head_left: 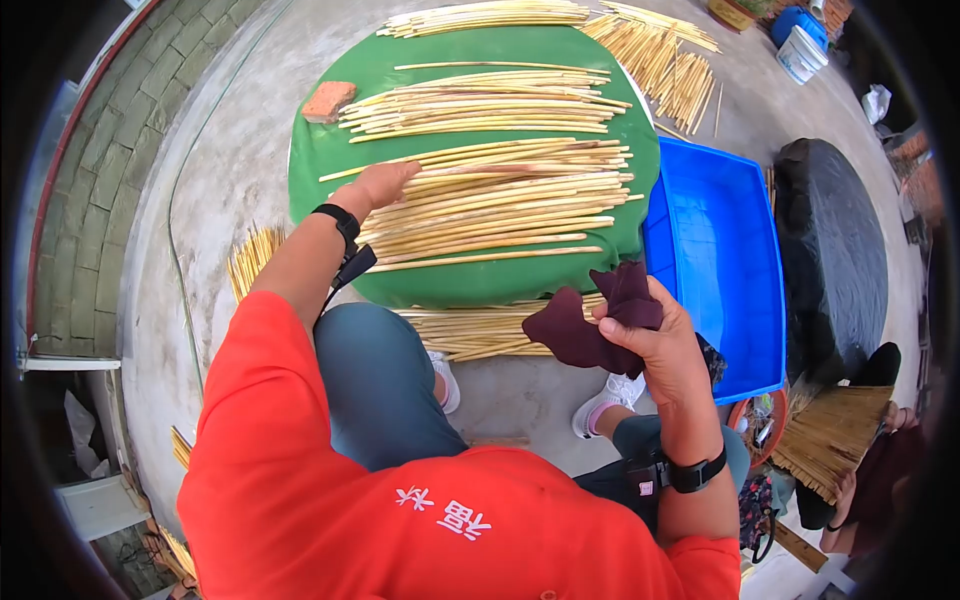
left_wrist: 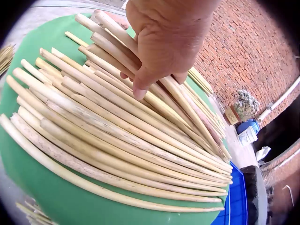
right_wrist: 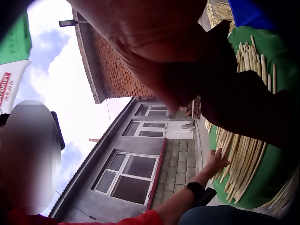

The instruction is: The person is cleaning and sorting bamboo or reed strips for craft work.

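Note:
Pale yellow peeled stalks (head_left: 510,205) lie side by side across a round table with a green cover (head_left: 470,290). At the left end of the nearer group, my left hand (head_left: 385,185) grips a few of them. In the left wrist view, the thumb of the left hand (left_wrist: 164,47) bends over the gripped stalks (left_wrist: 115,49), whose ends stick out past it. My right hand (head_left: 665,335) holds a dark maroon cloth (head_left: 570,330) between thumb and fingers, off the table's near right edge. That cloth (right_wrist: 234,103) hangs dark and shadowed in the right wrist view.
A brick piece (head_left: 328,101) sits on the table's left side. Against its right side stands a blue plastic tub (head_left: 725,260). More stalks (head_left: 655,65) lie on the ground behind. At the right, another person (head_left: 880,480) holds a flat bundle of brown strips (head_left: 835,435).

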Demonstrator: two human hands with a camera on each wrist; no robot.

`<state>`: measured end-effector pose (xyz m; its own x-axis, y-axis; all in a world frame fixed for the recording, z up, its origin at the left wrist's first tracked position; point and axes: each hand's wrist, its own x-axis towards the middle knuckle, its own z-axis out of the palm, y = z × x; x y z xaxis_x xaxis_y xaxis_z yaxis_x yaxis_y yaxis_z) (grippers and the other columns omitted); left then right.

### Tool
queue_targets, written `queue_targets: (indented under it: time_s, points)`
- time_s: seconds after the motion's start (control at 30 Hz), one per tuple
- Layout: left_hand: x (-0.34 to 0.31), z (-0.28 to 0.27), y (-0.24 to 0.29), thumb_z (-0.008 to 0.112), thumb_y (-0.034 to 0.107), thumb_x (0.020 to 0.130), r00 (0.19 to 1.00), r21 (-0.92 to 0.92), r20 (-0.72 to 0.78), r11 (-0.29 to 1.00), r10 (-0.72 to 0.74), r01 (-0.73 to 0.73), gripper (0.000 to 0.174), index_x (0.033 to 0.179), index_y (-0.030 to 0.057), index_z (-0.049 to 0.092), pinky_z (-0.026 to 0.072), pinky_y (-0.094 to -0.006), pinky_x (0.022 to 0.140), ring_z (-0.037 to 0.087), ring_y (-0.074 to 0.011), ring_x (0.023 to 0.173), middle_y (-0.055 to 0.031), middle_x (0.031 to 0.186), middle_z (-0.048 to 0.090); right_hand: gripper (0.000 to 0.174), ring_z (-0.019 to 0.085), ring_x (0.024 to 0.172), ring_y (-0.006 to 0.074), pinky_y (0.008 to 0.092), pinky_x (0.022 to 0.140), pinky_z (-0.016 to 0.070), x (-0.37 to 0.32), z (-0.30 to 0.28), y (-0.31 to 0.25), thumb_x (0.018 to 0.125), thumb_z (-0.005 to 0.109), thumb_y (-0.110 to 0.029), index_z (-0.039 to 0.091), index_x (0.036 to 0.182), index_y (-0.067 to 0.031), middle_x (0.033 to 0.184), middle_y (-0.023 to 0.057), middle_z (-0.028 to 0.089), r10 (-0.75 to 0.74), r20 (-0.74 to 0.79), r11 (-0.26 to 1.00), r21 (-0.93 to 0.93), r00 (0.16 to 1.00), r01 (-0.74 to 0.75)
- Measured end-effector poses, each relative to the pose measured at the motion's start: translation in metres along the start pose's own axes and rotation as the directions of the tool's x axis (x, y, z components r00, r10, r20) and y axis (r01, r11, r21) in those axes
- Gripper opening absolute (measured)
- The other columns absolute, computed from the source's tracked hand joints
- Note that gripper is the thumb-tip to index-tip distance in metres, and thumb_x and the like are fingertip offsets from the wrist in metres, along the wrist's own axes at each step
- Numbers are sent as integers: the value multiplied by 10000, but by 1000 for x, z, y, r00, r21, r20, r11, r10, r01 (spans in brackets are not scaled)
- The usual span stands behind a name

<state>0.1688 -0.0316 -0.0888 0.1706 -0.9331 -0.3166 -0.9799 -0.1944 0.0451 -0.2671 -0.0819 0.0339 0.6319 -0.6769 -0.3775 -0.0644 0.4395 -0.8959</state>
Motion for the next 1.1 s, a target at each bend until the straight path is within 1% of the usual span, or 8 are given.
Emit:
queue_targets:
  time_s: [0.27,0.4,0.57,0.67,0.83,0.93,1.07,1.1]
  points:
    - [6,38,-14,592,255,805,1000,-115,18,993,-19,21,562,1301,121,365,369,-405,951,427,-343,1136,-167,1210,460,353,572,801,107,258,734,468,7,13,3,675,742,-24,557,974,-56,860,20,604,107,83,994,-19,991,-106]
    - [13,27,-16,574,266,815,998,-62,17,996,57,-56,468,1236,98,457,386,-409,908,461,-346,1067,-167,1099,505,340,565,809,98,251,752,458,8,22,3,681,729,1,559,970,-53,853,11,594,126,108,992,-41,986,-122]
    - [38,-5,-24,581,215,803,987,-87,-144,994,-76,64,288,1043,57,571,430,-393,844,521,-297,991,-113,963,574,333,556,815,86,243,763,441,9,24,3,674,733,3,563,955,-53,877,3,599,142,142,986,-102,980,-128]
    - [58,-1,-37,598,187,787,948,-60,-306,995,-90,75,284,1041,63,574,436,-379,856,526,-292,993,-110,963,578,323,551,817,79,238,753,440,17,22,3,675,736,-5,563,943,-58,883,0,602,181,102,977,-131,978,-167]
    - [102,13,-50,613,92,746,926,-36,-358,993,-117,112,440,1164,60,479,393,-370,932,449,-298,1093,-110,1128,481,302,547,832,76,240,740,444,33,21,1,671,746,-23,566,907,-75,875,-9,609,226,36,960,-176,973,-217]
    - [122,23,-50,568,36,736,907,8,-395,987,-145,161,440,1167,62,484,392,-371,928,458,-301,1062,-109,1095,491,291,545,834,81,245,746,447,45,21,2,664,749,-21,568,885,-76,877,-8,608,235,27,953,-206,972,-224]
    - [133,35,-52,493,-41,703,920,42,-371,987,-126,152,385,1077,50,490,399,-376,898,458,-298,1048,-103,1054,515,283,547,843,85,249,758,448,55,22,6,664,749,-22,569,874,-75,875,-6,608,219,22,956,-206,975,-210]
    - [132,35,-50,538,0,737,892,64,-443,989,-89,131,256,987,49,514,435,-386,847,501,-303,1000,-113,999,553,283,548,845,84,247,758,449,57,22,7,665,748,-20,569,877,-74,875,-7,608,227,18,955,-202,974,-218]
